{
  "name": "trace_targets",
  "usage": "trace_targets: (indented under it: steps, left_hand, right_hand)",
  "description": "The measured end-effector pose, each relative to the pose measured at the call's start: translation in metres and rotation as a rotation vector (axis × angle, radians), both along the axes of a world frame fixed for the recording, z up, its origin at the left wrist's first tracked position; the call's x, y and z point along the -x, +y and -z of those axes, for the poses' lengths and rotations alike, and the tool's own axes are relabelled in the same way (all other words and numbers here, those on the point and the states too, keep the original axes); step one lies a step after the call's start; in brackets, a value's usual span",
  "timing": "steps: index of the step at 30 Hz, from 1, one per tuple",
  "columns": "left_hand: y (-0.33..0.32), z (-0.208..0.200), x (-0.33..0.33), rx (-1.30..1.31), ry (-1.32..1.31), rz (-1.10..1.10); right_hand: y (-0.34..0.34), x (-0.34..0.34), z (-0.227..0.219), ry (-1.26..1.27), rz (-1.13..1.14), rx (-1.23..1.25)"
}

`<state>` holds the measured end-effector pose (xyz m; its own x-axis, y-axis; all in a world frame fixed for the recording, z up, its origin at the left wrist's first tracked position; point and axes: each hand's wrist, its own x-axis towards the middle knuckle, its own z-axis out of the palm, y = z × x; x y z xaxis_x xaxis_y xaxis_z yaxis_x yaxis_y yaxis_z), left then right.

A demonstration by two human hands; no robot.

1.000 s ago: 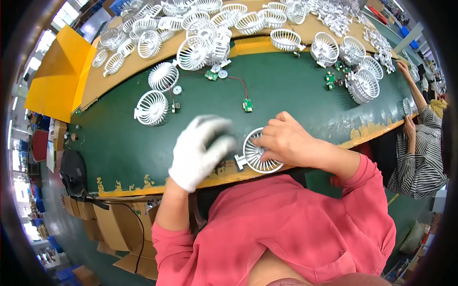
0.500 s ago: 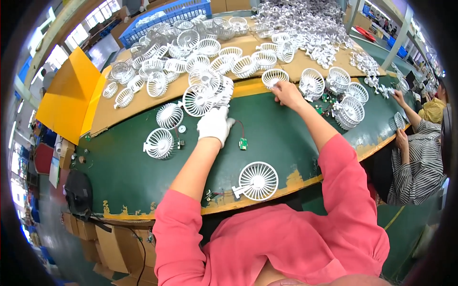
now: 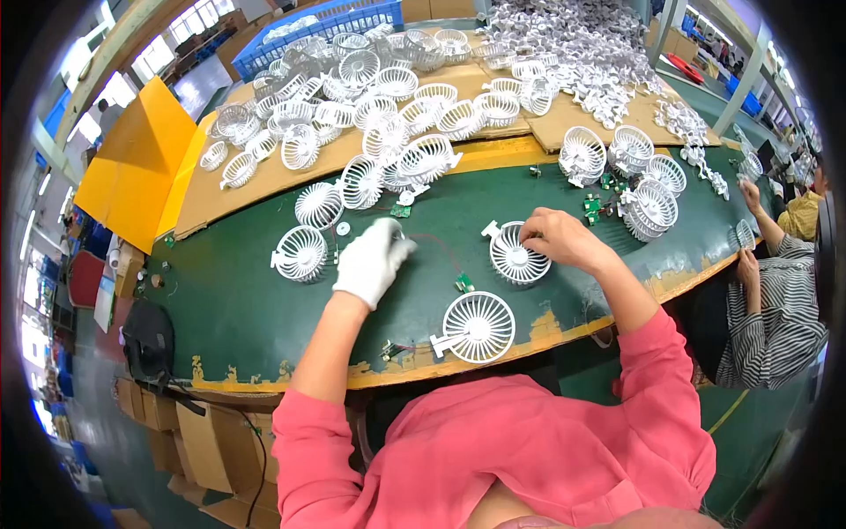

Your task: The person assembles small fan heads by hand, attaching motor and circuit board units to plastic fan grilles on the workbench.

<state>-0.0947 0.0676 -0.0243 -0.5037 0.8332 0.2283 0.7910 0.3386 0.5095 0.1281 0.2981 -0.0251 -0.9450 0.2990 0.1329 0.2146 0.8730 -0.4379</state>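
Observation:
My left hand [image 3: 368,264], in a white glove, is closed at the fingertips over the table, a little blurred. A thin red wire runs from beside its fingers to a small green circuit board [image 3: 464,282]; what the fingers pinch is too small to make out. My bare right hand [image 3: 562,238] grips the rim of a round white fan cage [image 3: 518,257] standing on the green table. Nearer to me lies another white fan cage [image 3: 478,328] with a short stem. Left of the glove sits a fan cage [image 3: 301,253], and a small white disc [image 3: 343,228] lies close by.
Many white fan cages [image 3: 361,70] cover the cardboard behind, beside a heap of small white parts [image 3: 573,44] and a blue crate [image 3: 317,26]. Stacked fan cages [image 3: 649,212] and circuit boards [image 3: 592,207] stand at right. A co-worker in stripes [image 3: 775,309] sits farther right.
My right hand has brought a fan cage from the table's back edge toward me. My left hand has left the stacked cages and come nearer. The wired circuit board has shifted slightly right and nearer.

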Motion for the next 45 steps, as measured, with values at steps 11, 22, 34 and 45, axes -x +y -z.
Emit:
trace_targets:
  steps: [11,22,34,45]
  left_hand:
    - [-0.068,-0.04,-0.036,-1.064,-1.206,0.153]
    - [-0.088,-0.056,-0.083,-0.25,-1.22,-0.062]
    - [-0.069,-0.039,-0.11,-0.147,-1.046,0.102]
    - [-0.07,-0.021,-0.11,0.059,0.003,0.224]
  right_hand:
    - [-0.064,0.011,-0.055,0.174,-0.366,0.137]
    - [-0.095,0.014,-0.032,0.28,-0.484,-0.138]
    - [-0.134,-0.003,-0.034,0.43,-0.378,-0.155]
    - [-0.118,-0.003,-0.029,0.049,-0.416,-0.373]
